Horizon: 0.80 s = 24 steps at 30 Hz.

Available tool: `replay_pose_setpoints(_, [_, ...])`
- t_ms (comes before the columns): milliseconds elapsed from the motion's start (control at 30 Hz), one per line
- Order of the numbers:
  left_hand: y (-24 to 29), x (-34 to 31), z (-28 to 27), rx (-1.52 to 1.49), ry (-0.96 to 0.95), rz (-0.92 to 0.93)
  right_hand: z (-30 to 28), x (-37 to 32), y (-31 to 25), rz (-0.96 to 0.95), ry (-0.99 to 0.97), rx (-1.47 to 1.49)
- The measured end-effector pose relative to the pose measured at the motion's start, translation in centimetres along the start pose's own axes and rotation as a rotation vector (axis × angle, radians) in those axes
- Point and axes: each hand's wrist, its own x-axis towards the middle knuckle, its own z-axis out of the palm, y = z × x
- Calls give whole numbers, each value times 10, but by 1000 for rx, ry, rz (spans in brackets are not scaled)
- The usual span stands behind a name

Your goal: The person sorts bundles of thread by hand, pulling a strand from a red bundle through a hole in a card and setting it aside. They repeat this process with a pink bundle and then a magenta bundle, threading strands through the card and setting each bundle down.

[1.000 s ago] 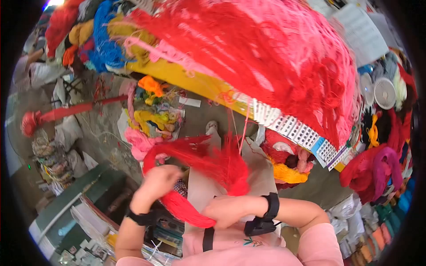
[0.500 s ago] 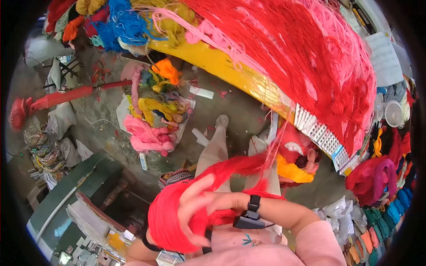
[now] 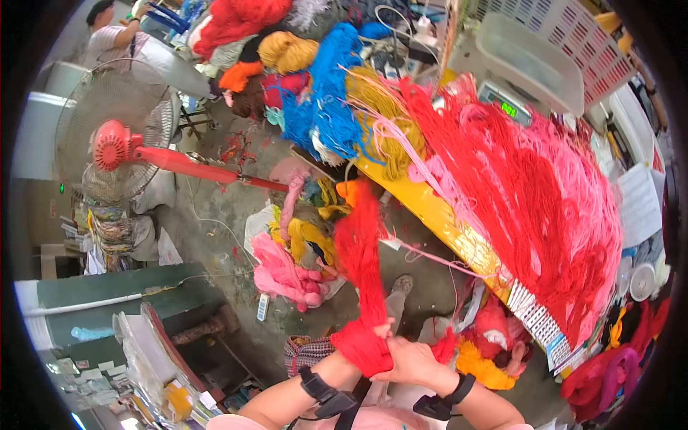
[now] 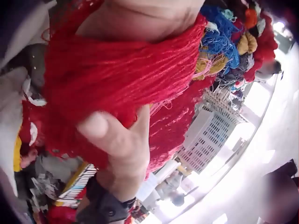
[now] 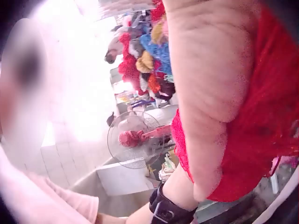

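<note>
Head view, left to right: a dark green desk (image 3: 64,287) lies between eight and nine o'clock, and a pedestal fan (image 3: 115,143) stands at about ten with its red pole slanting toward the middle. Just beyond it, a person in a dark cap (image 3: 113,43) is seen from the side. Pink yarn (image 3: 283,269) lies with yellow yarn (image 3: 308,236) between seven and nine o'clock; a checked bag (image 3: 304,352) sits at about seven. Near six o'clock the red skein (image 3: 364,265) wraps around the left hand (image 3: 383,327) and runs up toward twelve. Only a few fingertips of that hand show, so I cannot tell how far its fingers close. Touching it on its right, the right hand (image 3: 414,362) grips the wrapped part of the red skein, its thumb low on the strands. The hands are close together at the red skein. Blue yarn (image 3: 331,89) drapes at twelve o'clock. A yellow-edged desk (image 3: 437,222) reaches from about one to four, bearing mustard yarn (image 3: 398,136), a heap of red and pink strands (image 3: 516,193) and, near two, a digital scale (image 3: 502,104). Orange-yellow yarn (image 3: 481,365) lies between four and five; a small white fan (image 3: 641,282) stands past three.
</note>
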Motion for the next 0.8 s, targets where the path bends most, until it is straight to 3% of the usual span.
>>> replay_pose_setpoints(33, [7, 1, 5, 38, -14, 40, -4, -4, -6, 62, 265, -63])
replay_pose_setpoints(67, [13, 1, 10, 77, -28, 75, 2, -4, -7, -27, 525, -142])
replay_pose_setpoints(100, [18, -1, 16, 114, -41, 106, 2, -6, -10, -31, 530, -154])
replay_pose_setpoints(167, [29, -3, 29, 197, -74, 164, -4, -13, -14, -122, 797, -298])
replay_pose_setpoints(233, [33, -6, 45, 278, -107, 213, -14, -20, -7, -165, 851, -177])
replay_pose_setpoints(300, [31, -12, 70, 364, -154, 274, -8, -31, 30, -38, 955, 221])
replay_pose_setpoints(333, [11, -17, 81, 486, 28, 451, -10, -37, 36, -43, 966, 208])
replay_pose_setpoints(367, [9, -18, 78, 488, 16, 460, -11, -45, 39, 29, 999, 330])
replay_pose_setpoints(433, [24, -34, 85, 1192, -459, 284, -11, -61, 49, 105, 1046, 453])
replay_pose_setpoints(467, [23, -36, 91, 1251, -581, 560, -11, -71, 56, 19, 1020, 556])
replay_pose_setpoints(533, [50, -67, 122, 1025, -648, 308, -13, -94, 51, -139, 1027, 622])
replay_pose_setpoints(567, [62, -78, 132, 975, -700, 360, -12, -114, 58, -116, 1084, 352])
replay_pose_setpoints(600, [86, -101, 150, 913, -691, 256, -14, -137, 72, 73, 974, 519])
replay_pose_setpoints(633, [104, -127, 173, 822, -423, 41, -2, -153, 105, 88, 1116, 634])
replay_pose_setpoints(667, [94, -122, 170, 988, -553, 182, -10, -168, 87, -39, 1227, 649])
replay_pose_setpoints(700, [84, -122, 175, 1044, -512, 121, -7, -184, 88, -33, 1255, 397])
replay_pose_setpoints(733, [79, -114, 176, 977, -527, 68, 1, -199, 97, 159, 1171, 334])
replay_pose_setpoints(767, [72, -102, 184, 1003, -537, 168, 2, -215, 89, 248, 1162, 375])
replay_pose_setpoints(800, [68, -101, 200, 966, -550, 108, 6, -228, 88, 237, 1228, 462])
